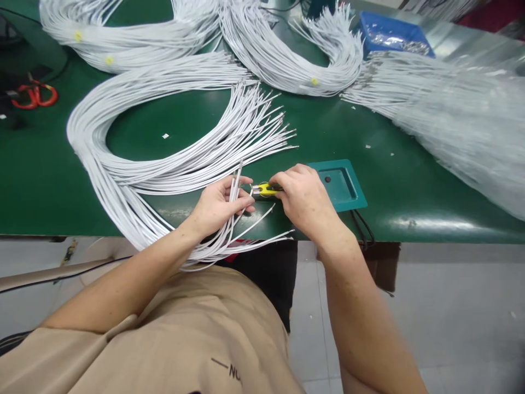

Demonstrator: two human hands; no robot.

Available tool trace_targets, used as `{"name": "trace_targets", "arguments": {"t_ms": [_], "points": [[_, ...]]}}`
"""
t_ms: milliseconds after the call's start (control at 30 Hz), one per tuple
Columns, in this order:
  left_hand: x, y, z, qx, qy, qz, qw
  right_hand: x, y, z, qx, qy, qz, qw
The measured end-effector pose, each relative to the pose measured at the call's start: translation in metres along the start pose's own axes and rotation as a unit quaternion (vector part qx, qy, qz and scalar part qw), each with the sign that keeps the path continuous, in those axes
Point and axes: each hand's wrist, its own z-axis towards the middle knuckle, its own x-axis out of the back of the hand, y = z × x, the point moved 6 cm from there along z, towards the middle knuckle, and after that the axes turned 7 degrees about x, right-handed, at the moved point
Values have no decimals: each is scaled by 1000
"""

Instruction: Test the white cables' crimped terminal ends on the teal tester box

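My left hand [219, 205] is closed around a few white cables [233, 194], holding them between thumb and fingers near their ends. Opposite it, my right hand [301, 194] grips a small yellow hand tool [267, 190] with a metal tip. That tip meets or nearly meets one cable end at my left fingertips; its exact kind is too small to tell. Several loose cable ends [262, 219] fan out below the tool, over the table edge. The cables run back to a large curved bundle [88, 126] on the green table [328, 128].
A teal tray [356, 189] lies right of my right hand. More white cable bundles [283, 65] lie at the back, and a plastic-covered bundle [459, 115] at the right. A blue bin [394, 35] holds small shiny parts. Red-handled scissors [39, 94] lie far left.
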Motion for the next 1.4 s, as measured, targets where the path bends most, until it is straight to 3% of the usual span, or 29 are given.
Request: {"name": "trace_targets", "arguments": {"t_ms": [367,567,733,1067,1133,1233,1333,1400], "points": [[1,0,1,-26,43,113,992,6,2,3,-43,16,35,998],[4,-4,2,-2,12,70,997,13,-31,-9,-77,99,65,990],[14,3,-4,-46,16,105,993,-16,-78,-15,-8,52,118,992],[31,16,-16,-39,8,178,983,-32,-105,-26,50,16,53,997],[33,16,-18,-33,11,180,983,-33,-110,-28,28,19,35,999],[34,12,-21,-12,5,147,989,-33,-104,-33,-92,-1,42,995],[31,9,-25,-4,-11,117,993,-35,-90,-40,-206,-30,108,972],[28,7,-28,-8,-18,105,994,-33,-84,-39,-219,0,182,958]]}}
